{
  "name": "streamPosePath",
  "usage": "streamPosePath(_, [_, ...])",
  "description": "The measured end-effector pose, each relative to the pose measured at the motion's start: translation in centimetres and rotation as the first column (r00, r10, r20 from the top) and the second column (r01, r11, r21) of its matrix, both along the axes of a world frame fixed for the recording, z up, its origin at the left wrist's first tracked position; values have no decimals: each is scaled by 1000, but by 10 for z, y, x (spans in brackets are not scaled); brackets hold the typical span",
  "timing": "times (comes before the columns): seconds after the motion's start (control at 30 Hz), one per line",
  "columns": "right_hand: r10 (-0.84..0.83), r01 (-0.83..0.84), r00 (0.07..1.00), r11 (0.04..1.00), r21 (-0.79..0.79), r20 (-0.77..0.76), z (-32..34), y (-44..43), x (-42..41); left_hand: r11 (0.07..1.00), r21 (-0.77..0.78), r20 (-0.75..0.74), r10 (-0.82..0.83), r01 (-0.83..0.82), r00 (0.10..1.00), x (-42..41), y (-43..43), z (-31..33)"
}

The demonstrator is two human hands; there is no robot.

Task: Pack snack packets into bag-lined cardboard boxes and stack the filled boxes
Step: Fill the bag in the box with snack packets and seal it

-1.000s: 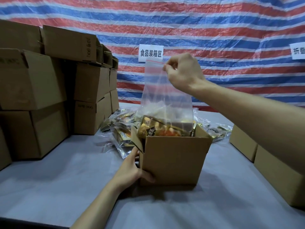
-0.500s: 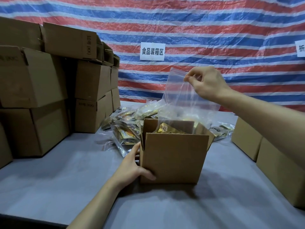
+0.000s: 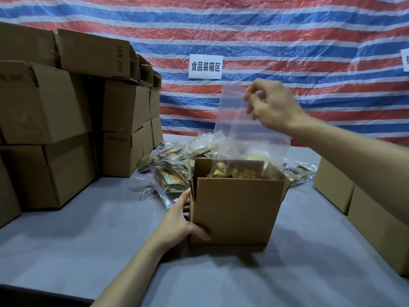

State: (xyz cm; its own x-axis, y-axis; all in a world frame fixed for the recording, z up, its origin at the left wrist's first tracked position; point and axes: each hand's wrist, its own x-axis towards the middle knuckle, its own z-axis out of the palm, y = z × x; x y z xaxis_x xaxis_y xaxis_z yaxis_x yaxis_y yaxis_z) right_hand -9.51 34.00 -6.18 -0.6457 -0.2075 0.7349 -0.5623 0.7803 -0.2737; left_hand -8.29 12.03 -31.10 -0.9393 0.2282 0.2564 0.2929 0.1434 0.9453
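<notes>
An open cardboard box [image 3: 236, 209] stands on the grey table in the middle of the view. A clear plastic bag [image 3: 239, 134] rises out of it, with gold snack packets [image 3: 232, 172] at its bottom inside the box. My right hand [image 3: 274, 107] pinches the bag's top edge above the box. My left hand [image 3: 179, 222] grips the box's lower left corner, thumb on the front face. Loose bagged snack packets [image 3: 172, 173] lie heaped on the table behind and left of the box.
Stacked closed cardboard boxes [image 3: 66, 120] fill the left side. More boxes [image 3: 363, 209] sit along the right edge. A striped tarp with a white sign [image 3: 205, 66] hangs behind. Grey table surface [image 3: 88, 251] lies in front.
The bag with the packets has sunk down into the box, and my right hand has moved to the right and lower with the bag's top. My left hand stays on the box.
</notes>
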Motion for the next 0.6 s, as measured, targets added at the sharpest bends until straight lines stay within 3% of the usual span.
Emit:
streamPosePath(0.1, [-61, 47, 968, 997, -66, -244, 5, 6, 1, 1000, -3, -7, 3, -3, 1000, 0, 0, 0])
streamPosePath(0.2, [83, -94, 931, 995, -14, -354, -5, 8, 7, 1000, -5, 2, 3, -3, 1000, -1, 0, 0])
streamPosePath(0.23, [170, -160, 942, 985, 57, -289, -9, 9, 8, 1000, -4, 4, 6, -6, 1000, -1, 0, -1])
streamPosePath(0.3, [278, -273, 961, 939, 209, 7, -19, 11, 10, 1000, -3, 4, 7, -7, 1000, -1, 0, -1])
streamPosePath(0.37, [219, -324, 916, 897, 301, 336, -28, 12, 11, 1000, -3, 2, 2, -2, 1000, -1, 0, -2])
streamPosePath(0.43, [91, -320, 834, 884, 341, 545, -39, 14, 11, 1000, 10, 9, 0, 0, 1000, -1, 1, -2])
streamPosePath(0.5, [12, -307, 777, 879, 364, 629, -48, 15, 10, 1000, 15, 7, 1, -1, 1000, -1, 1, -2])
streamPosePath(0.6, [-18, -284, 767, 887, 365, 641, -55, 17, 10, 1000, 10, 4, 2, -2, 1000, 0, 1, -2])
